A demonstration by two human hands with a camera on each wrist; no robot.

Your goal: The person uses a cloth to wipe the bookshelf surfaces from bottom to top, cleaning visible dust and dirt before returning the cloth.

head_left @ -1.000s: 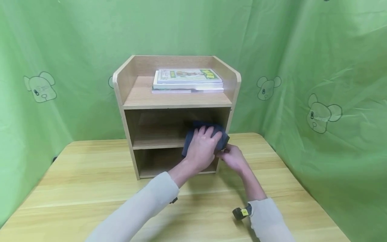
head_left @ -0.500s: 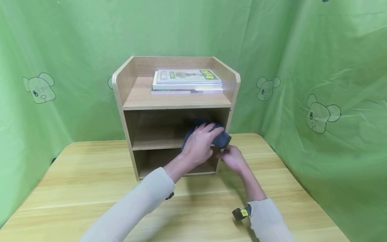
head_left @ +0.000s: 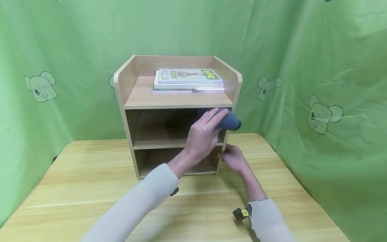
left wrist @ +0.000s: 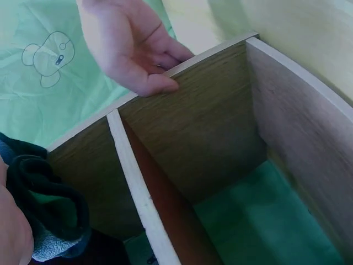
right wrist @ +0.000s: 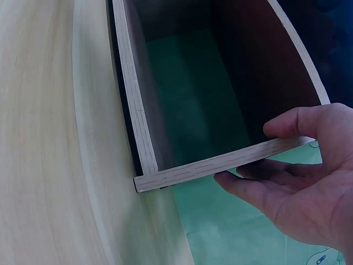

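A small wooden shelf unit (head_left: 178,146) stands on the table. My left hand (head_left: 201,136) holds a dark blue cloth (head_left: 228,121) against the upper right of its middle compartment, and part of the cloth sticks out past the side panel's front edge. In the left wrist view the cloth (left wrist: 52,215) looks folded and fuzzy; the fingers behind it are mostly out of sight. Lower down, my right hand (head_left: 234,158) grips the right side panel. The right wrist view shows its thumb (right wrist: 289,122) inside the bottom compartment and its fingers (right wrist: 248,187) outside.
Several stacked books (head_left: 188,80) lie on the unit's top shelf. The light wooden table (head_left: 90,195) extends in front and to both sides. Green curtains (head_left: 181,30) with bear-like drawings hang behind and at the sides.
My left hand and the cloth have moved up from the middle shelf board's front edge to just below the top board. The right hand stays at the side panel.
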